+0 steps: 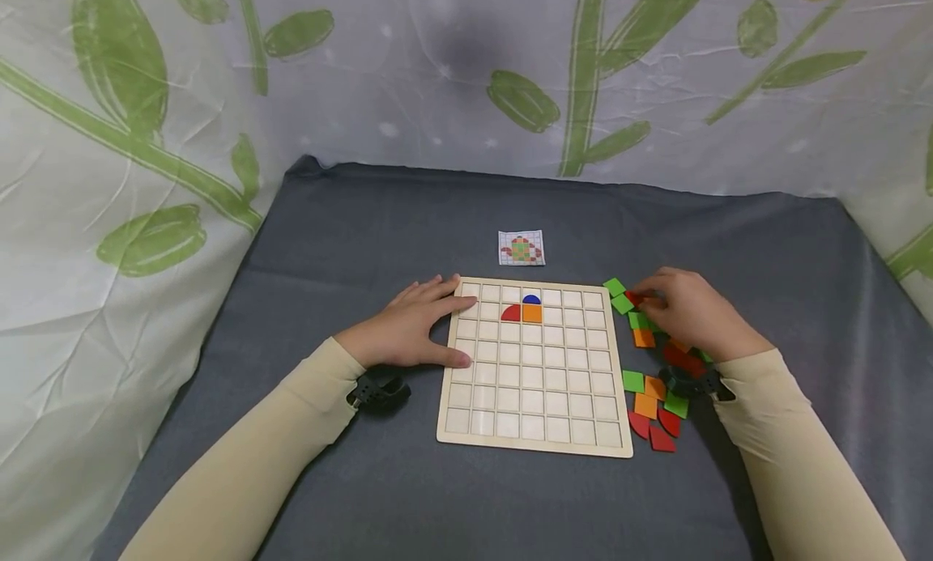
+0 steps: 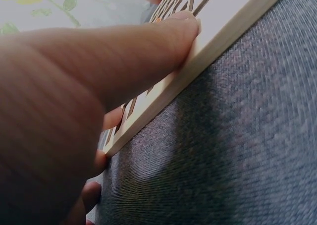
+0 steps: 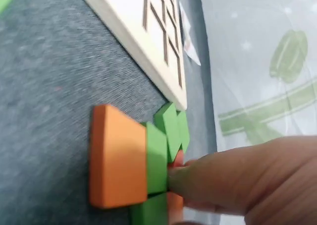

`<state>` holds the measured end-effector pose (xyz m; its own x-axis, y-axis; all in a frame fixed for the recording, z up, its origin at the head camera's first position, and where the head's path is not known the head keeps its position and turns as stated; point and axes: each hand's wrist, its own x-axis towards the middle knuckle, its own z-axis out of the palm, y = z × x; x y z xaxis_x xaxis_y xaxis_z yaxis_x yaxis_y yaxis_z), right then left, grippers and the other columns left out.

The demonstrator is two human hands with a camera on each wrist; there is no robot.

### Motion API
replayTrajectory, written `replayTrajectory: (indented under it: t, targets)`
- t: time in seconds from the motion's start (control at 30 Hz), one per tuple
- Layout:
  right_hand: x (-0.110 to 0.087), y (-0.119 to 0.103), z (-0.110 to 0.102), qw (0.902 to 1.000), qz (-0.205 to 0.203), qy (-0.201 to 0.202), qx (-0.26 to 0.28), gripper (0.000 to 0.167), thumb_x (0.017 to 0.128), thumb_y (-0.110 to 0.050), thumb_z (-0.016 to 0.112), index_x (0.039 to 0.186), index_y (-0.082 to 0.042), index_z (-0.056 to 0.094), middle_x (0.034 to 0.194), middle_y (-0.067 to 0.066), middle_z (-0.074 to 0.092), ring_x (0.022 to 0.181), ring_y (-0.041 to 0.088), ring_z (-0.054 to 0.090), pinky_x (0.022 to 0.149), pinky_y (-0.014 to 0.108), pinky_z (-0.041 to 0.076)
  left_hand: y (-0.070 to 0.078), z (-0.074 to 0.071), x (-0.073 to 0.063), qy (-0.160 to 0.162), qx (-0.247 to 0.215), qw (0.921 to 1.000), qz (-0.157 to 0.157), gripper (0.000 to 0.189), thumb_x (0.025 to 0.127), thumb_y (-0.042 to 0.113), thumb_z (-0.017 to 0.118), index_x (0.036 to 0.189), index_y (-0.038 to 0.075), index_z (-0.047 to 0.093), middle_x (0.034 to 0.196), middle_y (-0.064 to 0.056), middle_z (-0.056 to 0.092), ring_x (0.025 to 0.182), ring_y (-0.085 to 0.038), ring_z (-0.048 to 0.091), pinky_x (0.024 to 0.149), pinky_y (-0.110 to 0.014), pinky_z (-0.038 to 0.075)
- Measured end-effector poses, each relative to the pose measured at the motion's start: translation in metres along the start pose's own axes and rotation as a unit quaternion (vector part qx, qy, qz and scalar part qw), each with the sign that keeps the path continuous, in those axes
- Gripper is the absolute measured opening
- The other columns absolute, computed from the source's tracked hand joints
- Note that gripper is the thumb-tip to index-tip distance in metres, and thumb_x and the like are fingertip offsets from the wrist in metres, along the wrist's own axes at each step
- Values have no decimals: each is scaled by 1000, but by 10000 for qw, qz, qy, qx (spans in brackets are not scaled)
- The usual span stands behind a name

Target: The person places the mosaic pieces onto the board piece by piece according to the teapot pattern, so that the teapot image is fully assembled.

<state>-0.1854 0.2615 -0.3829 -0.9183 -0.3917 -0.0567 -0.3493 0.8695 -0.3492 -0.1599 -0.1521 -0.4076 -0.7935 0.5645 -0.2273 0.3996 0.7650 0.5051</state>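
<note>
A wooden grid board (image 1: 535, 446) lies on the dark cloth. In its upper rows sit a red quarter-circle piece (image 1: 512, 312), an orange square (image 1: 532, 313) and, above that square, a blue half-circle piece (image 1: 531, 299). My left hand (image 1: 408, 326) rests on the board's left edge with fingers spread; its thumb (image 2: 173, 36) presses on the rim. Beyond the board's upper right corner, my right hand (image 1: 692, 310) pinches a red piece (image 1: 632, 299) between thumb and fingertips, among green squares (image 1: 615, 286). The fingers cover much of that red piece.
Loose orange squares (image 1: 645, 405), green squares (image 1: 633, 381) and red quarter-circle pieces (image 1: 662, 439) lie along the board's right side, some under the right wrist. A small printed pattern card (image 1: 521, 248) lies behind the board. A leaf-patterned curtain (image 1: 466, 83) hangs around the table.
</note>
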Motion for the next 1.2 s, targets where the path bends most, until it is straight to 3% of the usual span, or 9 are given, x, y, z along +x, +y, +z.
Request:
replayTrajectory:
  t: [0.23, 0.5, 0.63, 0.73, 0.87, 1.0, 1.2]
  targets:
    - [8, -10, -2, 9988, 259, -39, -421, 20, 96, -15, 76, 110, -1, 81, 106, 18, 76, 89, 31, 71, 80, 55, 60, 0, -1, -1, -6, -36, 10000, 1, 96, 87, 63, 78, 165, 25, 37, 177, -7, 10, 163, -34, 4, 131, -55, 1]
    - [16, -11, -6, 9970, 476, -22, -608, 20, 93, -14, 72, 107, -1, 80, 98, 15, 77, 69, 20, 65, 66, 46, 59, -1, 0, 1, -25, -29, 10000, -49, 96, 87, 64, 78, 165, 27, 37, 177, -4, 10, 164, -31, 3, 131, -53, 0]
    - [15, -13, -7, 9957, 634, 245, -626, 19, 92, -11, 69, 104, -1, 80, 96, 16, 77, 66, 21, 63, 58, 43, 56, -2, 1, 2, -13, -8, 10000, -6, 97, 87, 64, 78, 165, 26, 37, 177, -5, 10, 164, -32, 3, 131, -55, 0]
    - [13, -18, -6, 9942, 823, 538, -433, 19, 94, -12, 69, 104, -2, 80, 96, 17, 77, 68, 23, 65, 55, 43, 55, -2, 1, 2, -3, 9, 10000, 29, 97, 87, 64, 78, 165, 25, 37, 177, -6, 10, 163, -34, 4, 130, -57, 1]
    - [10, -29, -5, 9933, 913, 666, 257, 20, 97, -16, 69, 106, 0, 79, 98, 19, 76, 69, 25, 67, 55, 40, 55, -2, 2, 1, -19, -7, 10000, -14, 97, 87, 64, 78, 165, 26, 37, 177, -6, 10, 163, -34, 3, 130, -57, 0]
    - [11, -46, -3, 9910, 765, 578, 934, 18, 99, -17, 69, 104, -2, 78, 100, 18, 75, 63, 23, 60, 53, 35, 48, -2, 2, 1, -21, -14, 10000, -39, 97, 86, 64, 78, 165, 26, 37, 177, -6, 10, 164, -33, 3, 131, -56, 0]
    - [16, -67, 12, 9886, 443, 590, 1315, 14, 99, -16, 72, 102, -6, 80, 98, 13, 76, 60, 21, 52, 52, 33, 41, -1, 2, 2, 16, 46, 10000, -4, 98, 86, 66, 78, 166, 26, 36, 177, -6, 11, 163, -34, 4, 131, -55, 1]
